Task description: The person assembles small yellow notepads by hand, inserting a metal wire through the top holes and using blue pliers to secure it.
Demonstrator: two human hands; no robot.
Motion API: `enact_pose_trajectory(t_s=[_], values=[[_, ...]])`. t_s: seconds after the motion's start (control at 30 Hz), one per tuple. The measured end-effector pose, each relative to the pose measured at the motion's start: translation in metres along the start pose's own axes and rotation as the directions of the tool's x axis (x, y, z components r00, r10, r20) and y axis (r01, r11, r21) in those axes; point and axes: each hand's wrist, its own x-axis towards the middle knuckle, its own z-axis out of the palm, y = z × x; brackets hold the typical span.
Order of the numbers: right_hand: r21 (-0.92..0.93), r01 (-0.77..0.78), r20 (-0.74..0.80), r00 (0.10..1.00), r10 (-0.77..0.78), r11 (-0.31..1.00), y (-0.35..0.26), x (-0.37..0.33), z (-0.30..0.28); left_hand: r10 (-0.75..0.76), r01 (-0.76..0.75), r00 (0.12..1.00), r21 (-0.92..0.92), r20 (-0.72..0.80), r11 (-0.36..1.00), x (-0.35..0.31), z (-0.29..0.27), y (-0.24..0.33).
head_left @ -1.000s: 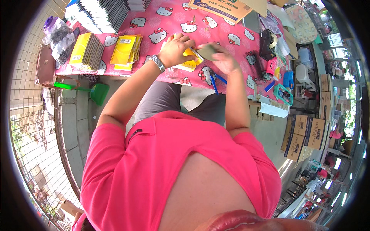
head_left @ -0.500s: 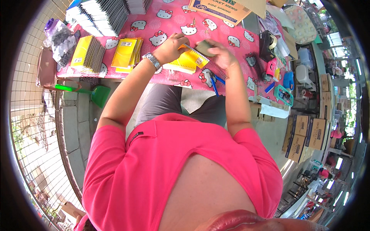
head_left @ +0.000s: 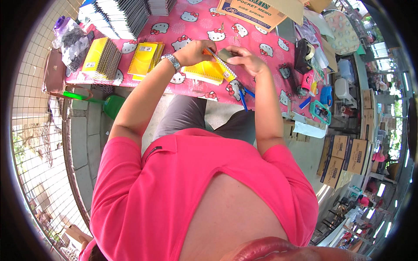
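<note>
With bent fingers, my left hand (head_left: 197,52) grips a small spiral notebook (head_left: 227,75), tilted so its coil edge and yellow cover show. My right hand (head_left: 249,61) pinches a flat grey-green piece (head_left: 225,55) close to the notebook's coil; its exact kind is unclear. Below both hands, more yellow notebooks (head_left: 202,71) lie on the pink patterned tablecloth (head_left: 257,37). Blue-handled pliers or cutters (head_left: 244,99) rest at the table's near edge, beneath my right wrist. To the left lies a small pile of yellow notebooks (head_left: 143,58).
A larger row of yellow notebooks (head_left: 101,58) and tall notebook stacks (head_left: 117,17) occupy the left. A cardboard box (head_left: 252,13) stands at the back. A black tape dispenser (head_left: 303,56), loose coils (head_left: 289,77) and a teal basket (head_left: 321,112) lie right.
The notebook has turned more on edge, showing its coil side. My right hand and the grey-green piece have shifted slightly left along it. The whole view has shifted a little.
</note>
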Motion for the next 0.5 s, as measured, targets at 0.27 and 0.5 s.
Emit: enact_pose_trajectory(t_s=[0.27,0.5], values=[[-0.319,-0.091,-0.254,0.967,0.008,0.944,0.022,0.015,-0.013,-0.117,0.113,0.991,-0.074,-0.062,0.991,-0.005,-0.003,0.001],[-0.830,-0.218,-0.515,0.653,-0.556,0.513,0.120,-0.061,-0.024,-0.194,0.125,0.916,-0.210,-0.352,0.970,-0.029,0.020,-0.006]])
